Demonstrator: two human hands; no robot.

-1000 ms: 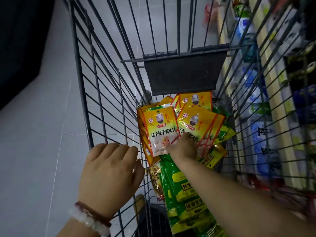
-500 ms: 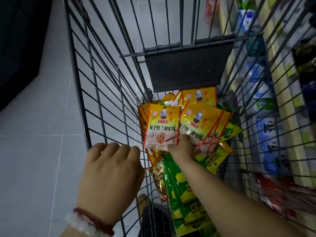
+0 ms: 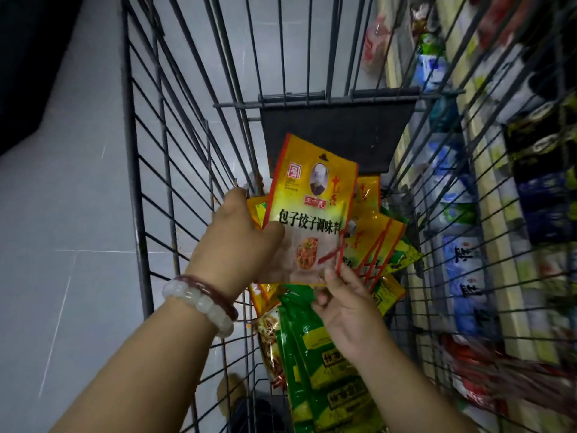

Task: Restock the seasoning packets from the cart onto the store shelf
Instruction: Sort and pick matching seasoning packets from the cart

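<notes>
Left hand (image 3: 240,242), frame centre-left, gripped yellow seasoning packet (image 3: 309,210) along its left edge, upright above cart (image 3: 150,195). Right hand (image 3: 346,304) pinched packet's lower edge. Step judged: gathering stock. Next: carry to store shelf (image 3: 487,195), frame right.

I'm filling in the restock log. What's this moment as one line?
stage: picking from cart | left hand: holds yellow seasoning packet upright | right hand: pinches its bottom edge | shelf: packet not yet placed

The shelf goods (image 3: 462,276) blur behind the cart's wires; the green packets (image 3: 327,370) run off the bottom edge.
</notes>
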